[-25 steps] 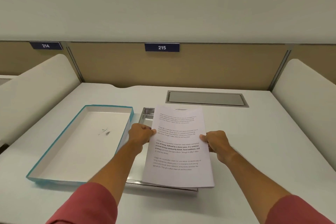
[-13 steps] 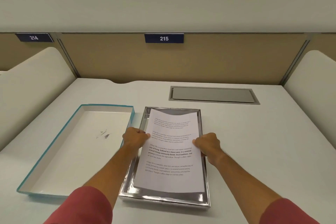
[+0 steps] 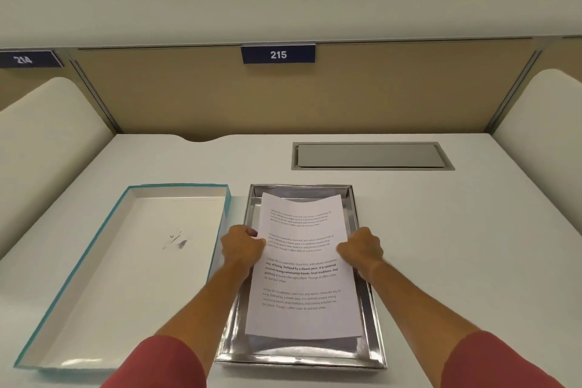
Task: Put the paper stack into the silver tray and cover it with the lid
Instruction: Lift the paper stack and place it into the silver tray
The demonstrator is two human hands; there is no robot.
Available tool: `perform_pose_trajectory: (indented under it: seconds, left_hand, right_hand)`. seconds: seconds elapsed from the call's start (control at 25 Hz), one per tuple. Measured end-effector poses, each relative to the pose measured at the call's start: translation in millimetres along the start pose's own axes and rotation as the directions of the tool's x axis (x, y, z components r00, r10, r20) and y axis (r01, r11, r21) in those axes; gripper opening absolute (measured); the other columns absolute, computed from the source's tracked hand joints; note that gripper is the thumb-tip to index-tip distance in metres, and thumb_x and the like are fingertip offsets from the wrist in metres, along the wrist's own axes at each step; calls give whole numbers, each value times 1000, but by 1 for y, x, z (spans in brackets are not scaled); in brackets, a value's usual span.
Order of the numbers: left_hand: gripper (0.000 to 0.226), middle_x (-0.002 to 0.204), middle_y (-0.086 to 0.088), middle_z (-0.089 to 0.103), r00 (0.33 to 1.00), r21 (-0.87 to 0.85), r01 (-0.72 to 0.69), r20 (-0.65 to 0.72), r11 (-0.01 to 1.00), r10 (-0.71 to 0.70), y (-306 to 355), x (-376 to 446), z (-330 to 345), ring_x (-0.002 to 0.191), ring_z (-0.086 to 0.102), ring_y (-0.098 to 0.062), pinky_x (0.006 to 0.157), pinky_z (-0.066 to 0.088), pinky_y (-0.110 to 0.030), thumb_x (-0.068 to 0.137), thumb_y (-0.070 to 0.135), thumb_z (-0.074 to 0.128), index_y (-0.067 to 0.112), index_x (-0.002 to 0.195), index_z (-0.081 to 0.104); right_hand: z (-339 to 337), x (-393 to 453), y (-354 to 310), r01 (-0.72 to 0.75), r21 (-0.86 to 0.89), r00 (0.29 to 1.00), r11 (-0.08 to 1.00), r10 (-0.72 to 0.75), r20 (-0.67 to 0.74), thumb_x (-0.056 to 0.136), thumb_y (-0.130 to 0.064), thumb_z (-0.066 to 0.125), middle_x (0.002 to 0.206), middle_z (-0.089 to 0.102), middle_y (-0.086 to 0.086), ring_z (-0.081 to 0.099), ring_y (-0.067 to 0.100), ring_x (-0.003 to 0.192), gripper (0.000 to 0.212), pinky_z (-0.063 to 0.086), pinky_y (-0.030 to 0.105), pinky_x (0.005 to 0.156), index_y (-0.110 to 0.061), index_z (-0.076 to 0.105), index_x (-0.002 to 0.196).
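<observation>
Paper stack [image 3: 302,264]: lowering further into silver tray [image 3: 376,324]; light, floppy; your left hand [image 3: 241,246] and right hand [image 3: 362,249] are pinching its mid-edges.

The paper stack [image 3: 304,264] lies in the tray [image 3: 374,324] on the table [image 3: 456,246]. The lid [image 3: 119,277] lies left of the tray.

Printed paper stack [image 3: 302,264] inside silver tray [image 3: 376,337] — teal-edged lid [image 3: 119,264] upturned leftward.

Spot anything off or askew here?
Minor only: the lid lies upside down left of the silver tray, with a small dark smudge inside. The paper stack's far edge bows upward.
</observation>
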State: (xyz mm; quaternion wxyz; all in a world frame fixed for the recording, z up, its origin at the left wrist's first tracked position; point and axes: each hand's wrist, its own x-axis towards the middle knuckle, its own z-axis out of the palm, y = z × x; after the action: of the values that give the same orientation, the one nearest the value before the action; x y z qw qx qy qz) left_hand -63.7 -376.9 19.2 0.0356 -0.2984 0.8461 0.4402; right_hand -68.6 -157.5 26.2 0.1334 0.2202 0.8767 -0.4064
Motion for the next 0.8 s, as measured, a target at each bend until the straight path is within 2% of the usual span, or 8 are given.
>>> perform_pose_trajectory:
  seconds: [0.12, 0.28, 0.4, 0.52, 0.6, 0.72, 0.8]
  left_hand:
    - [31, 113, -13, 67, 999, 67, -33, 21, 997, 31, -1, 2, 1, 93, 70, -33, 81, 61, -44, 85, 16, 71, 10, 114, 60]
    - [38, 120, -13, 65, 988, 169, -106, 131, 980, 84, -1, 1, 5, 100, 69, -33, 79, 58, -39, 88, 15, 66, 9, 122, 50]
    - [50, 123, -13, 62, 962, 206, -139, 262, 969, 82, -1, 0, 10, 106, 66, -33, 79, 58, -38, 86, 12, 64, 8, 128, 39]
    - [60, 126, -15, 59, 945, 205, -129, 322, 970, 58, -2, -1, 13, 110, 63, -33, 87, 58, -41, 85, 11, 61, 7, 136, 29]
    - [64, 128, -15, 58, 935, 213, -127, 353, 969, 45, -4, -2, 14, 113, 61, -32, 88, 58, -40, 86, 10, 61, 6, 139, 25]
    - [71, 130, -14, 57, 931, 201, -148, 358, 968, 68, -8, -5, 14, 114, 62, -31, 88, 58, -38, 85, 12, 66, 6, 142, 24]
    - [80, 133, -13, 56, 926, 214, -209, 357, 954, 123, -13, -10, 12, 115, 61, -30, 86, 56, -33, 84, 17, 70, 7, 145, 21]
  right_hand:
    - [6, -1, -4, -6, -67, 999, 998, 3, -36, 80, -6, 60, 67, 52, 1, 53, 21, 63, 27, 39, 24, 53, -15, 41, 63]
    - [12, -2, -6, -10, -144, 998, 990, 2, -55, 82, -6, 60, 70, 52, 1, 54, 27, 74, 26, 43, 28, 62, -14, 41, 66]
    - [16, -4, -8, -4, -228, 998, 974, -10, -57, 85, -6, 59, 95, 64, 13, 59, 31, 86, 7, 47, 32, 72, -6, 53, 89]
    - [23, -7, -6, 4, -298, 997, 955, -25, -69, 87, -7, 56, 113, 65, 18, 64, 36, 103, 24, 51, 35, 80, 0, 58, 110]
    - [25, -10, -3, 27, -314, 997, 949, -49, -65, 88, -9, 56, 113, 65, 18, 64, 37, 104, 24, 51, 35, 79, 0, 58, 109]
    - [21, -19, 0, 75, -325, 996, 943, -88, -26, 88, -14, 58, 109, 67, 16, 65, 33, 95, 10, 45, 29, 69, -6, 54, 93]
    - [18, -29, 3, 109, -317, 994, 942, -111, 11, 89, -20, 59, 110, 67, 13, 61, 28, 87, 15, 44, 27, 68, -8, 50, 92]
